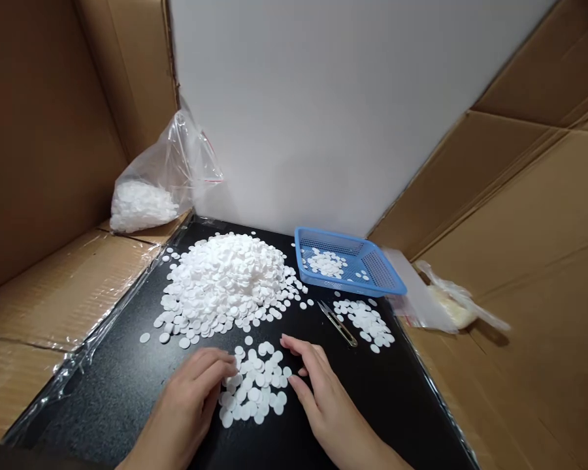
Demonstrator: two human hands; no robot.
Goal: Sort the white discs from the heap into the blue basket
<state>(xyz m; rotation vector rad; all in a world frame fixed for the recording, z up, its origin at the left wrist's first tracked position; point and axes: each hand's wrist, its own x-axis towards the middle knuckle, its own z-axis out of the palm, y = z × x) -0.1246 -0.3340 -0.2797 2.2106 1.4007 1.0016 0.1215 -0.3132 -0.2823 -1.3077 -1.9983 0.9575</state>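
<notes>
Small flat white discs (257, 385) lie in a loose, thin patch on the black tabletop between my hands. At the patch's left edge rests my left hand (191, 391), its fingers bent and a little apart, the tips by the discs and the thumb mostly hidden. My right hand (318, 391) is on the other side, thumb and forefinger spread, with the thumb tip close to the outermost discs. Neither hand visibly holds anything. Just beyond, a large heap of the same white discs (230, 277) spreads across the table.
A blue mesh basket (313, 281) with some discs stands at the back right. Metal thread snips (340, 326) lie before it, beside another disc patch (367, 321). A clear bag (144, 205) of white pieces sits back left. Cardboard walls (519, 261) flank the table; plastic bags (451, 303) lie right.
</notes>
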